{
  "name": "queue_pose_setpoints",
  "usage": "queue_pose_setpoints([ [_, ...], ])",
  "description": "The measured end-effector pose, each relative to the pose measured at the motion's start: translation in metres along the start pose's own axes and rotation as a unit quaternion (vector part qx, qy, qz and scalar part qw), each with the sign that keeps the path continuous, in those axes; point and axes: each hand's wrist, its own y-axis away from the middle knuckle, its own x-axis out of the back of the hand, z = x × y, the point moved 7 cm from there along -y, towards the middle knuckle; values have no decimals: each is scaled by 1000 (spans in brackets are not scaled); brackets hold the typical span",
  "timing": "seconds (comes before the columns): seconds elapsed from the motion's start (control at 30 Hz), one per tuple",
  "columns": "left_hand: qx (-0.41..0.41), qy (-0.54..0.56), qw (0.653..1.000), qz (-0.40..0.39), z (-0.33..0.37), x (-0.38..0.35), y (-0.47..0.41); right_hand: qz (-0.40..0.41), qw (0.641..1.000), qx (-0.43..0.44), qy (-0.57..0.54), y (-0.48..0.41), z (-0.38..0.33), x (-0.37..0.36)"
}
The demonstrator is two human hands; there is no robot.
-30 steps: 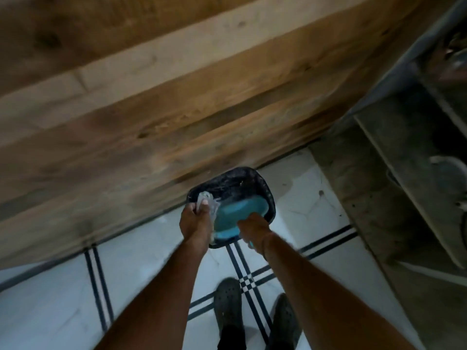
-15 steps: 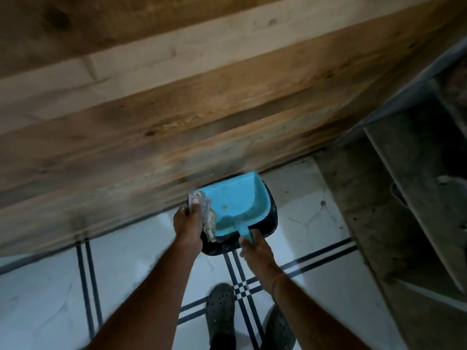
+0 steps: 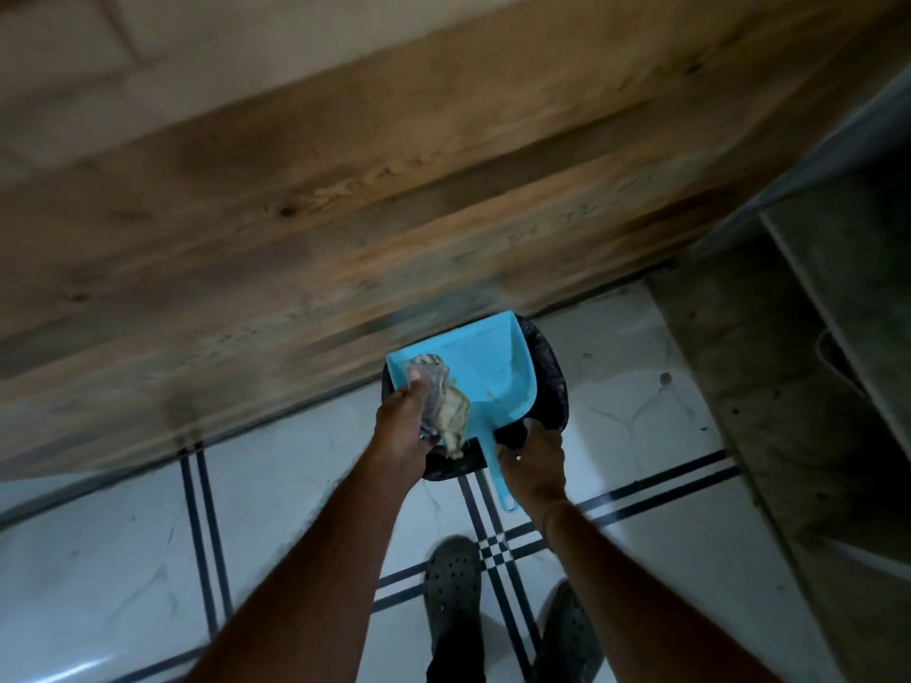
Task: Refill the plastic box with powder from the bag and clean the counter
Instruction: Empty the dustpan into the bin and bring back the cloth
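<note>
A light blue dustpan (image 3: 473, 372) lies flat over a black-lined waste bin (image 3: 549, 382) on the floor against a wooden panel. My right hand (image 3: 535, 458) is closed around the dustpan's handle, whose end sticks out below the hand. My left hand (image 3: 402, 419) grips a crumpled clear plastic bag (image 3: 443, 401) with pale powder residue, held over the bin's left side and the pan's near corner. The plastic box and the counter are out of view.
A wooden cabinet front (image 3: 345, 214) fills the upper view. White floor tiles with dark double lines (image 3: 207, 525) lie below. Grey stone shelving (image 3: 798, 386) stands at the right. My dark clogs (image 3: 451, 589) stand just behind the bin.
The dustpan went from tipped down inside the bin to lying level above it. My right hand slid back along the handle. The left hand kept the bag and drifted over the pan.
</note>
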Motion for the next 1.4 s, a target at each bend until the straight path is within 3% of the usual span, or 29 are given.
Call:
queue_pose_setpoints([
  [0.13,18,-42,997,-60,17,-20,62,-3,964,199,-179,70,-63,75],
  [0.27,39,-113,986,-117,43,-49,151,-24,933,314,-171,133,-144,161],
  [0.43,59,-163,970,-171,100,-88,287,-64,952,259,-152,218,-219,258],
  [0.5,68,-184,958,-208,121,-104,332,-46,958,222,-175,249,-236,299],
  [0.7,22,-258,878,-402,179,-162,472,37,931,217,-290,344,-281,412],
  [0.8,-47,-293,838,-458,199,-197,515,48,917,228,-324,370,-292,451],
  [0.87,-62,-320,822,-467,203,-222,541,71,903,225,-360,378,-293,482],
  [0.93,-128,-345,816,-445,216,-242,560,97,893,225,-378,380,-293,511],
  [1.03,-200,-386,795,-423,224,-275,581,147,898,230,-346,379,-289,561],
  [1.2,-247,-405,753,-456,214,-346,619,143,904,225,-335,378,-269,632],
  [1.27,-269,-397,754,-448,205,-379,629,137,901,220,-349,376,-250,660],
  [1.4,-265,-301,808,-432,183,-428,638,74,878,181,-436,371,-204,688],
])
